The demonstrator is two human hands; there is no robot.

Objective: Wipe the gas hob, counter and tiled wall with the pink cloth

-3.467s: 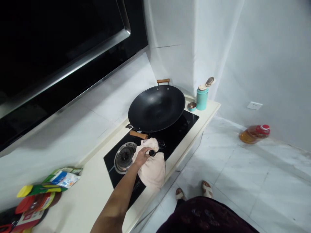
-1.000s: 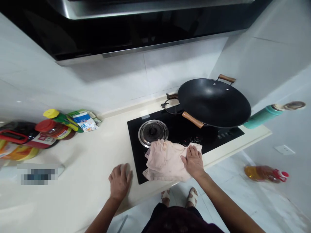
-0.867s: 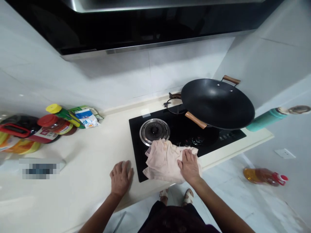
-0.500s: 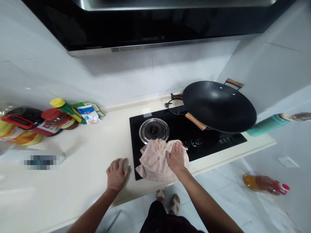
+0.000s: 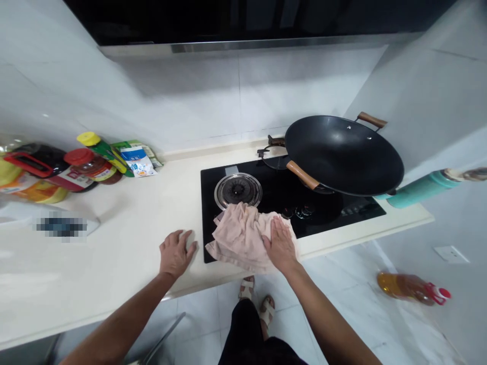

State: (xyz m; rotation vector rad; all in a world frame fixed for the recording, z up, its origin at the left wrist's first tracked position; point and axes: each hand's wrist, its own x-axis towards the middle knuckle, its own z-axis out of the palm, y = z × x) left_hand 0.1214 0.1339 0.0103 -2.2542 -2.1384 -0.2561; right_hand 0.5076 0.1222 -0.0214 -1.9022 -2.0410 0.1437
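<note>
My right hand (image 5: pixel 282 244) lies flat on a pale pink cloth (image 5: pixel 243 235), fingers stretched out, pressing on its right part. The cloth is crumpled over the front left of a black glass cooktop (image 5: pixel 266 187) and reaches the counter's front edge. Just behind it sits the left burner (image 5: pixel 238 191), a round metal ring with a dark centre. My left hand (image 5: pixel 177 256) rests on the cream counter (image 5: pixel 152 213), left of the cooktop, fingers apart and holding nothing. Control knobs (image 5: pixel 304 210) show to the right of the cloth.
A large black wok (image 5: pixel 342 154) with wooden handles covers the right burner. Beside it a teal bottle (image 5: pixel 422 190) leans by the wall. Sauce bottles (image 5: pixel 93 167) and packets (image 5: pixel 139 159) stand at the back left. An oil bottle (image 5: pixel 411 288) is on the floor. The range hood (image 5: pixel 243 23) hangs above.
My right hand and the cloth under it have slid slightly toward the counter's front edge and right. My left hand stays on the counter. The whole view has tilted downward.
</note>
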